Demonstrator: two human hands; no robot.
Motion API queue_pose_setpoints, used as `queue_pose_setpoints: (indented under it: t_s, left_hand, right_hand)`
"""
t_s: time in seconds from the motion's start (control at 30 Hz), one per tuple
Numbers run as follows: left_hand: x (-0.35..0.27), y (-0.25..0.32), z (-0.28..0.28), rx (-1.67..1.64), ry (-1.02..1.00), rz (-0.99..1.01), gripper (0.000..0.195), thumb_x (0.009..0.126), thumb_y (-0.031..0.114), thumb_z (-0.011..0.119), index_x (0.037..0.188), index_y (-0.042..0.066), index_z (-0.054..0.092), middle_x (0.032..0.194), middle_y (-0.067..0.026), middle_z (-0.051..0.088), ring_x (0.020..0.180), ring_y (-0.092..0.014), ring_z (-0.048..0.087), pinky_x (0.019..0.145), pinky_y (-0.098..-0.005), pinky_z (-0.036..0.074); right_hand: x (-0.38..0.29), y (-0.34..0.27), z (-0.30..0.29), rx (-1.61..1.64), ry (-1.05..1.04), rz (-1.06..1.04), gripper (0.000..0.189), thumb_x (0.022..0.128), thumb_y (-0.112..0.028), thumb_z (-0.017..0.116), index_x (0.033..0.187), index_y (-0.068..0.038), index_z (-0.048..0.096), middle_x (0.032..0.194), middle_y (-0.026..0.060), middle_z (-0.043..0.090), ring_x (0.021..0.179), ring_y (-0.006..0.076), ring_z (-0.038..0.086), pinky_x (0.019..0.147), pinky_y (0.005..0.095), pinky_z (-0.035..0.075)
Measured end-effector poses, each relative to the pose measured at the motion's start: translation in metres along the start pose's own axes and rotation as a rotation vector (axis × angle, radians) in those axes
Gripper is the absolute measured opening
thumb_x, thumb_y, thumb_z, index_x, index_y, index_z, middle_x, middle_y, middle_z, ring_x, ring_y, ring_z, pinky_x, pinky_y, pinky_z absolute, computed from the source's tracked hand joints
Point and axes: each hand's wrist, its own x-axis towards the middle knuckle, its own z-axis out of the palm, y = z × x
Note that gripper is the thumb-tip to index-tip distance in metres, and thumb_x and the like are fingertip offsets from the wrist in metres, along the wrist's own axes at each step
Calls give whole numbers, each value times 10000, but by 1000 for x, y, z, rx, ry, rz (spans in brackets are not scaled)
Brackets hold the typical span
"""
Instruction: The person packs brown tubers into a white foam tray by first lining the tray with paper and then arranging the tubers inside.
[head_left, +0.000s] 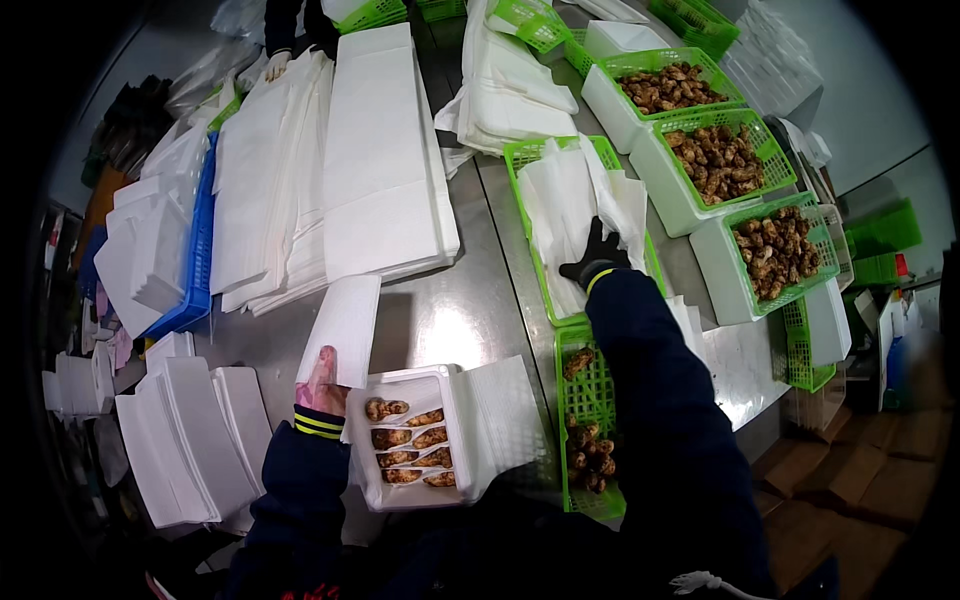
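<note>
My left hand (324, 390), ungloved, holds a folded white paper sheet (343, 330) with the thumb laid over it. Just right of that hand sits a white foam box (459, 435). Brown mushrooms (396, 439) lie in it in two columns, with white paper between the rows. A ridged white sheet (502, 412) hangs over the box's right side. My right hand (600, 255), in a black glove, rests with spread fingers on loose white paper sheets (559, 202) in a green plastic basket (525, 217). Nearer me, another green basket (589, 390) contains several mushrooms, partly hidden by my right sleeve.
Tall stacks of white sheets (382, 150) cover the table's far left. Foam boxes (664, 184) topped with green baskets of mushrooms (720, 161) line the right. A blue crate (199, 247) and white foam pieces (172, 442) stand left. Another person's hand (277, 66) touches a far stack.
</note>
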Motion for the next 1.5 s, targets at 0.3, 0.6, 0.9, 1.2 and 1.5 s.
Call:
queue_pose_setpoints:
  t_s: [0.3,0.6,0.9,1.2,1.5]
  left_hand:
    - [0,-8,-22,-52,101,45,406,902,291,526,1250,89,473,1209,-52,540,1125,-203,510,973,-376,403]
    - [-31,22,-36,-25,231,44,476,885,306,536,1255,19,456,1207,-112,537,1106,-235,526,949,-370,423]
    - [-18,10,-61,-98,137,66,478,894,353,513,1268,62,446,1207,-85,547,1091,-219,549,937,-361,458]
    - [-19,15,-61,-67,232,104,484,883,305,532,1264,19,449,1206,-119,541,1094,-226,546,913,-371,458]
    - [-19,14,-56,-155,238,125,447,888,254,568,1256,27,455,1200,-120,545,1093,-234,549,914,-386,466]
  right_hand:
    - [18,0,28,-60,-97,-49,819,599,-229,741,1335,-154,389,1191,206,512,1050,379,532,893,434,448]
    - [28,35,-32,-12,37,-140,815,602,-230,741,1333,-149,391,1191,204,513,1051,377,532,894,434,448]
    - [40,61,-172,38,248,-229,810,604,-230,740,1332,-144,393,1191,202,513,1051,375,532,895,434,448]
    - [50,53,-233,25,335,-312,806,607,-231,740,1330,-139,395,1190,201,514,1052,373,532,895,434,447]
    - [44,43,-228,-62,326,-339,802,610,-231,740,1328,-134,398,1190,199,514,1052,371,532,896,434,447]
